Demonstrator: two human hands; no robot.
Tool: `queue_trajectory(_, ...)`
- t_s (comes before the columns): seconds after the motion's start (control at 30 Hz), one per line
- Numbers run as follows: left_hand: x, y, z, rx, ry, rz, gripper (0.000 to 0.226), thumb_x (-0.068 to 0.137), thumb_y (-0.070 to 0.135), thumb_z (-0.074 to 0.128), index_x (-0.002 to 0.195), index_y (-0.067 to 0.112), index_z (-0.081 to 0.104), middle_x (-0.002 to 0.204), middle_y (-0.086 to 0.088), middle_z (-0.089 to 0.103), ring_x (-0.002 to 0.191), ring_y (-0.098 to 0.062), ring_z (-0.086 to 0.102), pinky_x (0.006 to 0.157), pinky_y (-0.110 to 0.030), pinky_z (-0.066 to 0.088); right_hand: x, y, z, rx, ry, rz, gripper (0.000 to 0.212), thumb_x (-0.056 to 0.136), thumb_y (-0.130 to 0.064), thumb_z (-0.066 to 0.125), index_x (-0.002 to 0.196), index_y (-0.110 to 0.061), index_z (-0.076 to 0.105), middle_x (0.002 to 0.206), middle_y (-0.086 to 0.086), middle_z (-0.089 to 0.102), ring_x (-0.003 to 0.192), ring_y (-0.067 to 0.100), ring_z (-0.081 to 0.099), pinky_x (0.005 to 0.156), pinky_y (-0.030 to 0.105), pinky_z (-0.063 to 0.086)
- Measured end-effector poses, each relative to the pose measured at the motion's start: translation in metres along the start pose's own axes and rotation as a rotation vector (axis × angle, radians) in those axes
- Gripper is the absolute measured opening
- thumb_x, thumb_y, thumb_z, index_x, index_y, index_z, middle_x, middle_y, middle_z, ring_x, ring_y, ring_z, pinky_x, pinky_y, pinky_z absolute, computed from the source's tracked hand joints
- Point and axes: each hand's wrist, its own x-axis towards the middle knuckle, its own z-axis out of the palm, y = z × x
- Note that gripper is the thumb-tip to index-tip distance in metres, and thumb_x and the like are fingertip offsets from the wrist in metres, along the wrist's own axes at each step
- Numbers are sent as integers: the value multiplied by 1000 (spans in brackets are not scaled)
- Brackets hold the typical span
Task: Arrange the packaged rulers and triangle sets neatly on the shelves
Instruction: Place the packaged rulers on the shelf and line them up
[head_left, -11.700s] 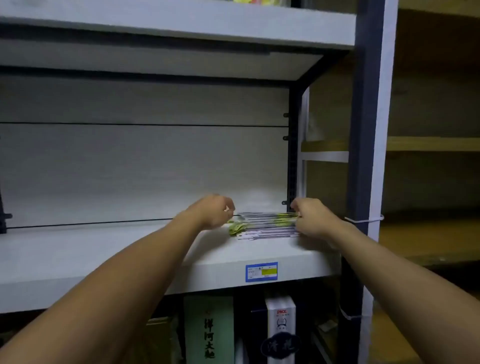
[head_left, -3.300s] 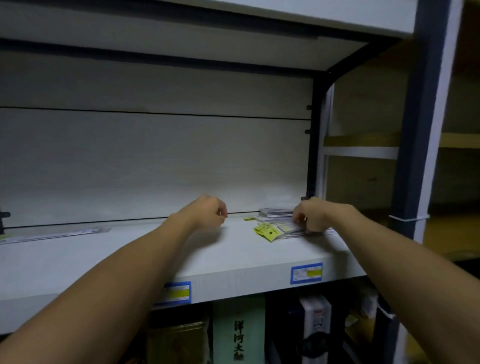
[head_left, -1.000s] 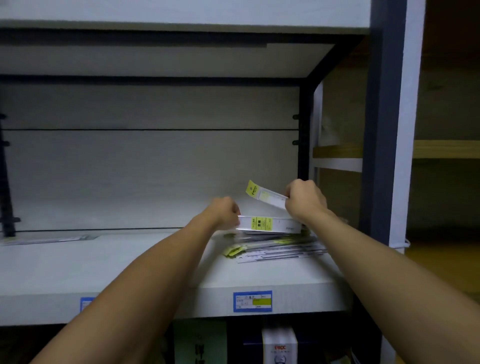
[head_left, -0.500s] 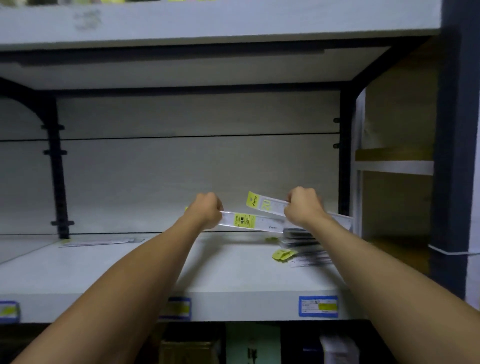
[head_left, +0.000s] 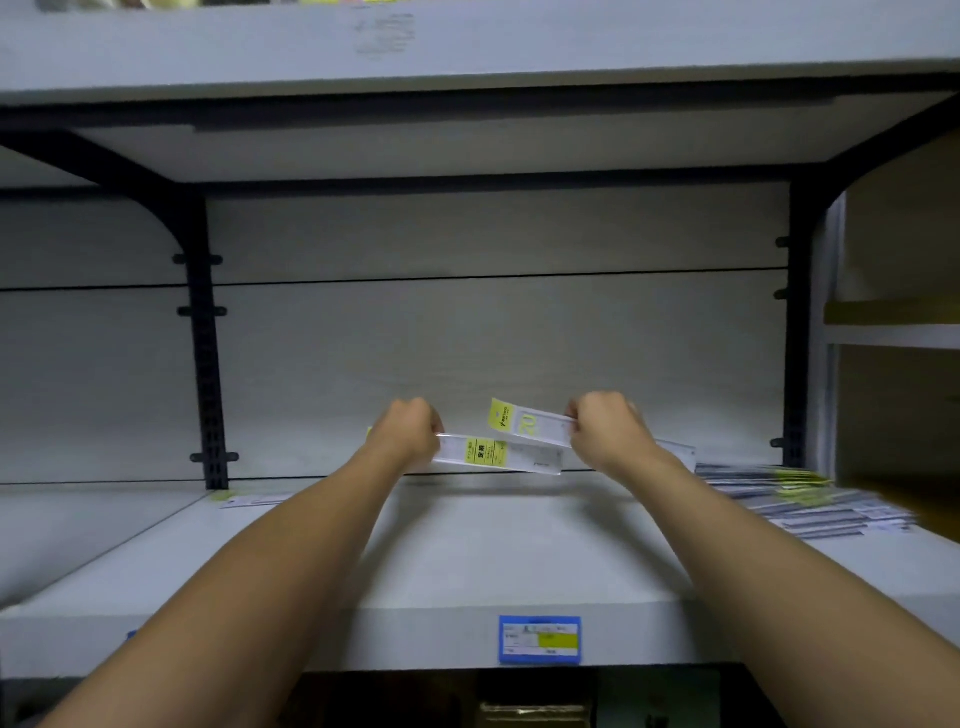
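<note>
Shelf edge: a pale grey shelf (head_left: 493, 561) fills the near view, with a blue price label (head_left: 539, 639) with a yellow patch stuck on its front lip.
Below the shelf: dark, with dim goods too blurred to tell.
Left hand (head_left: 408, 435): raised above the shelf board, fist clenched on the left end of a packaged ruler (head_left: 498, 455), which runs nearly level toward the right and carries a yellow label near its middle.
Right hand (head_left: 605, 432): closed around a second ruler pack (head_left: 527, 427), whose yellow-headed end points up and left; its other end shows past the wrist on the right.
Stack: a fanned pile of packaged rulers (head_left: 800, 501) lies flat at the right end of the shelf, near the dark upright post (head_left: 797, 338).
Far left: one flat pack (head_left: 254, 500) lies by the black bracket (head_left: 205, 364).
Back and above: a pale panel wall, with an upper shelf (head_left: 467, 47) overhead.
Change from half a second ago: both hands grip the same two packs, but the pile now sits well right of the right hand, where before it lay just under it.
</note>
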Motion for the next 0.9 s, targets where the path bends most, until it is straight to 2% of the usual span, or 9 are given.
queue_trajectory(0.23, 15, -23, -7, 35, 13, -28, 27, 70, 6, 51, 56, 28, 59, 78, 0, 69, 82, -26, 64, 70, -33, 58, 27, -13, 8, -37, 12, -57, 23, 92, -12, 50, 106, -15, 68, 113, 12, 68, 109, 34, 62, 89, 33, 46)
queue_trajectory(0.43, 27, -32, -18, 89, 18, -68, 28, 68, 7, 54, 47, 24, 54, 61, 2, 55, 70, -25, 60, 62, -29, 51, 34, -12, 23, -10, -45, -52, 25, 91, -11, 50, 107, -16, 68, 116, 12, 67, 111, 33, 62, 89, 33, 47)
queue_trajectory(0.5, 29, -33, -19, 85, 8, -48, 24, 70, 7, 55, 55, 23, 65, 66, 0, 61, 73, -24, 62, 64, -30, 55, 37, -10, 27, 6, -69, -43, 24, 90, -11, 50, 106, -15, 68, 115, 12, 67, 110, 33, 62, 89, 33, 48)
queue_trajectory(0.6, 30, -42, -19, 81, 20, -30, 24, 75, 8, 60, 83, 21, 79, 85, -2, 72, 82, -23, 65, 75, -34, 59, 46, -17, 30, 50, -61, -43, 22, 92, -14, 50, 105, -14, 68, 115, 13, 68, 109, 33, 63, 87, 33, 49)
queue_trajectory(0.73, 27, -74, -26, 45, 44, -67, 21, 79, 9, 64, 87, 21, 79, 94, 1, 73, 90, -21, 67, 84, -34, 58, 51, -47, 39, 120, -63, -99, 19, 91, -14, 52, 100, -13, 68, 109, 16, 69, 104, 34, 63, 81, 32, 48)
queue_trajectory(0.9, 22, -123, -39, 64, 21, -55, 25, 80, 6, 60, 91, 18, 79, 98, -2, 75, 95, -21, 68, 86, -28, 55, 49, -95, 55, 175, -77, -216, 20, 90, -7, 54, 100, -6, 71, 104, 19, 72, 101, 35, 65, 79, 33, 46)
